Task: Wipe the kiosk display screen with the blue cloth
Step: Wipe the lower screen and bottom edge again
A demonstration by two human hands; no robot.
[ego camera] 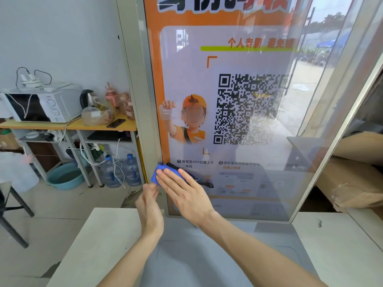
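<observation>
The tall kiosk display screen (238,96) fills the middle of the view, showing an orange poster with a QR code and a cartoon figure. My right hand (184,191) lies flat with straight fingers on the blue cloth (155,175), pressing it against the screen's lower left corner. Only the cloth's left part shows past my fingers. My left hand (149,206) stands edge-on with straight fingers beside the screen's metal frame (143,96), just below the cloth; I cannot tell whether it touches the frame.
The kiosk's grey console (207,255) lies under my forearms. To the left stand a yellow table (68,125) with a microwave, a kettle and bottles, water jugs (122,172) and a teal basin (64,176) on the floor. Cardboard boxes (352,172) are stacked on the right.
</observation>
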